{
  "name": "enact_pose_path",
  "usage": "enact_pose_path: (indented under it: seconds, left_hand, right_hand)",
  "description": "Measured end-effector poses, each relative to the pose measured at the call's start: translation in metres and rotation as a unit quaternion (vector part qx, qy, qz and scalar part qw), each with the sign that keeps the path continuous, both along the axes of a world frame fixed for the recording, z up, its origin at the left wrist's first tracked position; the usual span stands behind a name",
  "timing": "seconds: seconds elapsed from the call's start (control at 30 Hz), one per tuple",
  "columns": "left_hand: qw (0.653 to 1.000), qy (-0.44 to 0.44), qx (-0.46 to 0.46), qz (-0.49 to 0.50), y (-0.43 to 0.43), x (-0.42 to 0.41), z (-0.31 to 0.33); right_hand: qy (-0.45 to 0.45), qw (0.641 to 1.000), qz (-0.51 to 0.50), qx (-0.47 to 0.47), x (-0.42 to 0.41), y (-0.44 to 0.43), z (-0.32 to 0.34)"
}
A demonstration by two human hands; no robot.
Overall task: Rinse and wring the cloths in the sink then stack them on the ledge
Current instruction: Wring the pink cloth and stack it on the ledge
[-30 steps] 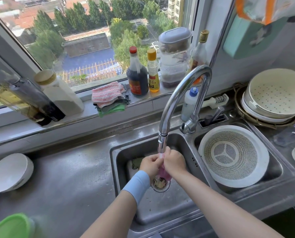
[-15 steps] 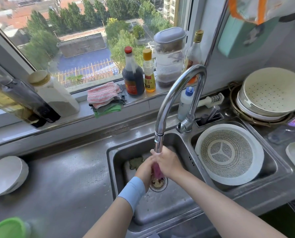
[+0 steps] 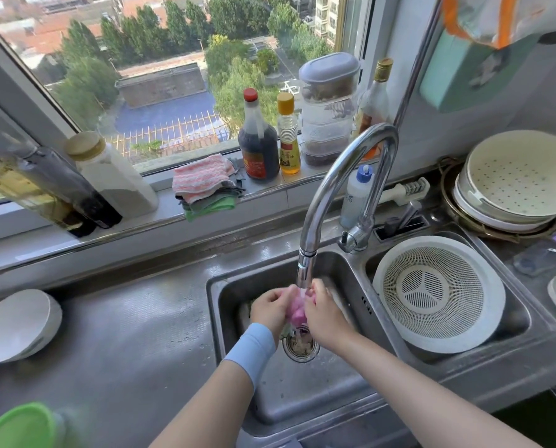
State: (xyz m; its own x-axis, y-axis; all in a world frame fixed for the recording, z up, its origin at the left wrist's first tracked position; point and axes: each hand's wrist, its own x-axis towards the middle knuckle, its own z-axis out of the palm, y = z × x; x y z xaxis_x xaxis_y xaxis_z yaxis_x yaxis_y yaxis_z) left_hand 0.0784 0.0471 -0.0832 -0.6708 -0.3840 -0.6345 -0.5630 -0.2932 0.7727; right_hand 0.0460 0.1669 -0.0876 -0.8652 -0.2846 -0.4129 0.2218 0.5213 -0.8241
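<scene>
Facing you: a wide window (image 3: 160, 92) with grey frames, daylight pouring in. Outside, trees (image 3: 85, 69) and red rooftops (image 3: 43, 30) are lying well below. A steel counter (image 3: 134, 344) is gleaming under you. A pale wall (image 3: 409, 101) is rising at your right.

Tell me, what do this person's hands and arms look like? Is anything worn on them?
No sleeves show on either arm. The left hand has a light blue wristband round its wrist, plain, with no markings that I can see. The right hand wears nothing: no glove, watch or band shows. Rings are too small to tell.
</scene>
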Motion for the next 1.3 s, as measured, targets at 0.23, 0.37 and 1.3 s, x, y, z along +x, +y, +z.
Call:
enact_pose_path:
  seconds: [0.23, 0.37, 1.3]
  left_hand:
    - [0.979, 0.018, 0.201, 0.040, 0.020, -0.010, 0.003]
    - [0.955, -0.002, 0.288, 0.065, 0.022, -0.009, -0.002]
    - [0.987, 0.071, -0.105, -0.098, 0.021, 0.001, 0.015]
  right_hand:
    - [0.006, 0.995, -0.077, -0.067, -0.008, -0.008, 0.000]
    - [0.040, 0.997, -0.071, -0.002, -0.010, -0.013, 0.007]
    - [-0.083, 0.989, -0.113, -0.046, -0.018, -0.004, -0.016]
